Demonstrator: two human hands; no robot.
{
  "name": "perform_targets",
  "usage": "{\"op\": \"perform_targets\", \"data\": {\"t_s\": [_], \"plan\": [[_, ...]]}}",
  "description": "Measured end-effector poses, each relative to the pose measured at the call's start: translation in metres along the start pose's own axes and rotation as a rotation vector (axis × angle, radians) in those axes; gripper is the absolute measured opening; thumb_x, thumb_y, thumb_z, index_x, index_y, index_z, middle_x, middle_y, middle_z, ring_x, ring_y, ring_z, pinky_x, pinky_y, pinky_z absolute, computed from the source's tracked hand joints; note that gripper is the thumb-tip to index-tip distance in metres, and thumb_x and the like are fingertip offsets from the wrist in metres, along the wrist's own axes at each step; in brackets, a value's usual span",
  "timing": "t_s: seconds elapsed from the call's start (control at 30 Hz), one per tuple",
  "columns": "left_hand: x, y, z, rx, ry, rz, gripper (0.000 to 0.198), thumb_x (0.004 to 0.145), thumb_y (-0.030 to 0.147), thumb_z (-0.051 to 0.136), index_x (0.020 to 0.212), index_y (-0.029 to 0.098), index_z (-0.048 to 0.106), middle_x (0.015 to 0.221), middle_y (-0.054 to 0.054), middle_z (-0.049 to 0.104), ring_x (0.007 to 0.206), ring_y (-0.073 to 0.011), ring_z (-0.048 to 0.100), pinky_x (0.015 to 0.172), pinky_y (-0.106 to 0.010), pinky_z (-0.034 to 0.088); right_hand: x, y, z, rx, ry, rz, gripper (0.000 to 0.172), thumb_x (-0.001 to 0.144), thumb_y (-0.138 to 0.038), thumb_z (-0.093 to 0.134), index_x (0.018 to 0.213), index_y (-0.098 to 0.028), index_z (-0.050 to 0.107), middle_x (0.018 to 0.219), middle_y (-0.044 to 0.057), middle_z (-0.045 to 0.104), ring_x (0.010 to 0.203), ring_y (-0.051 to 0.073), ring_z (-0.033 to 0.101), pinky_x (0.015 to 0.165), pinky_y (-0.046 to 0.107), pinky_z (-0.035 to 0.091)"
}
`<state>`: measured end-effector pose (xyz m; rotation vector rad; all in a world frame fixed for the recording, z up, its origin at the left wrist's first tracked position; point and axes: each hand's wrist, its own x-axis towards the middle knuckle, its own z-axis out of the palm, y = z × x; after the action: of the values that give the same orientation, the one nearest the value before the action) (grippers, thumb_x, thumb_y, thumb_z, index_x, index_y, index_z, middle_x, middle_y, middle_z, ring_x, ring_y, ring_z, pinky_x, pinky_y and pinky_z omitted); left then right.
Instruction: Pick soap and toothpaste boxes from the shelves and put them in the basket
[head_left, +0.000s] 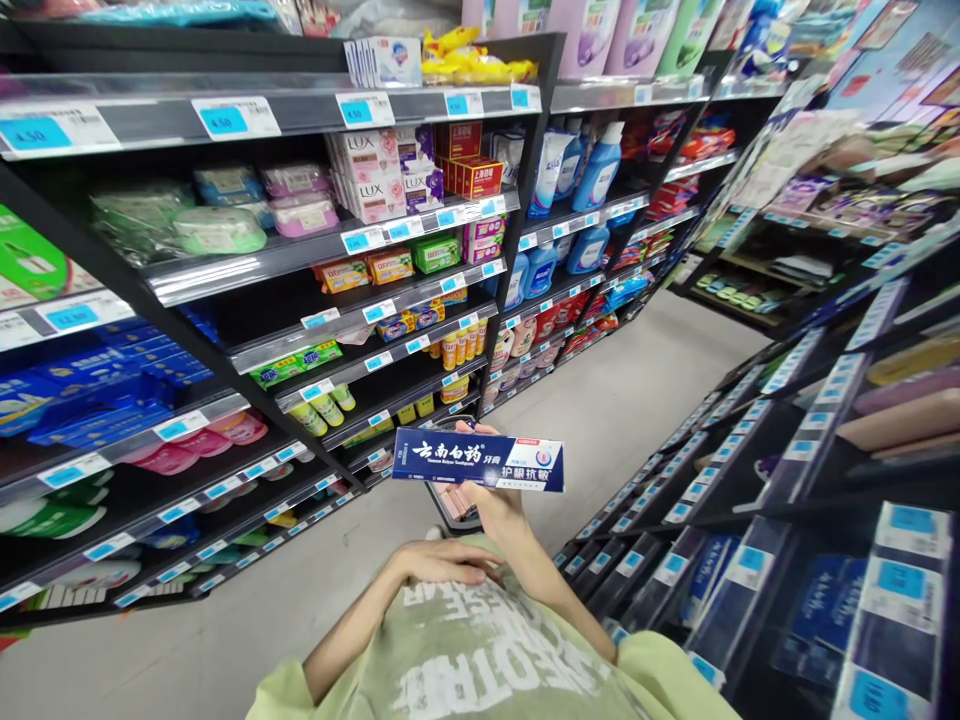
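My right hand [495, 508] grips a dark blue and white toothpaste box [450, 462] from below and behind, its printed face turned up toward me. The box lies level, out in front of my body. Against the front of my light green shirt [480, 650] rests my left hand [448, 560], fingers stretched out and holding nothing. Beyond the box and partly hidden by it is a dark basket [459, 524] with some pinkish items inside. What supports the basket is not clear.
Shelves on the left carry boxed soaps [373, 170], blue bottles [598, 170] and yellow-capped containers [461, 347]. Close on my right stands another shelf unit [739, 590] with blue boxes [825, 600]. A grey floor aisle [637, 360] runs between them toward a far display [780, 260].
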<state>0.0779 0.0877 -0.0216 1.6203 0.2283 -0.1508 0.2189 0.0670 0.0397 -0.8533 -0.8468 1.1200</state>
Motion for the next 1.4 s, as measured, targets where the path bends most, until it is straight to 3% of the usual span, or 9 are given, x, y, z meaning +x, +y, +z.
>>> {"op": "perform_targets", "data": {"t_s": [0.37,0.67,1.0,1.4], "plan": [[0.000,0.000,-0.001,0.083,-0.052,-0.035,0.056,0.099,0.055,0.047,0.146,0.026,0.052,0.141,-0.005,0.063,0.130,-0.0245,0.059,0.108,-0.033,0.044,-0.001,-0.008,0.006,0.148,0.016,0.083,0.064,0.067,-0.033,0.083,0.124,-0.040,0.057,0.129,0.000,0.072,0.121,0.029,0.066,0.084,0.047,0.064],[0.000,-0.003,-0.001,0.075,-0.046,-0.024,0.060,0.097,0.056,0.047,0.149,0.026,0.050,0.142,-0.005,0.063,0.132,-0.0286,0.058,0.109,-0.034,0.043,0.000,-0.012,0.007,0.123,0.007,0.060,0.065,0.066,-0.036,0.083,0.125,-0.039,0.056,0.130,0.000,0.071,0.129,0.030,0.061,0.101,0.051,0.056],[0.000,0.002,-0.001,0.031,-0.003,-0.022,0.054,0.094,0.054,0.052,0.143,0.032,0.058,0.136,0.001,0.067,0.129,-0.0278,0.060,0.106,-0.032,0.045,-0.001,-0.005,0.005,0.052,0.038,0.040,0.061,0.068,-0.042,0.082,0.123,-0.037,0.057,0.128,0.001,0.072,0.130,0.032,0.059,0.105,0.052,0.053],[-0.001,-0.001,0.000,0.023,-0.004,-0.004,0.052,0.095,0.053,0.052,0.141,0.031,0.059,0.135,0.000,0.067,0.128,-0.0268,0.061,0.105,-0.031,0.046,-0.001,-0.003,0.003,0.014,0.050,0.056,0.059,0.067,-0.042,0.081,0.121,-0.033,0.059,0.123,0.003,0.074,0.129,0.031,0.060,0.107,0.049,0.051]]}}
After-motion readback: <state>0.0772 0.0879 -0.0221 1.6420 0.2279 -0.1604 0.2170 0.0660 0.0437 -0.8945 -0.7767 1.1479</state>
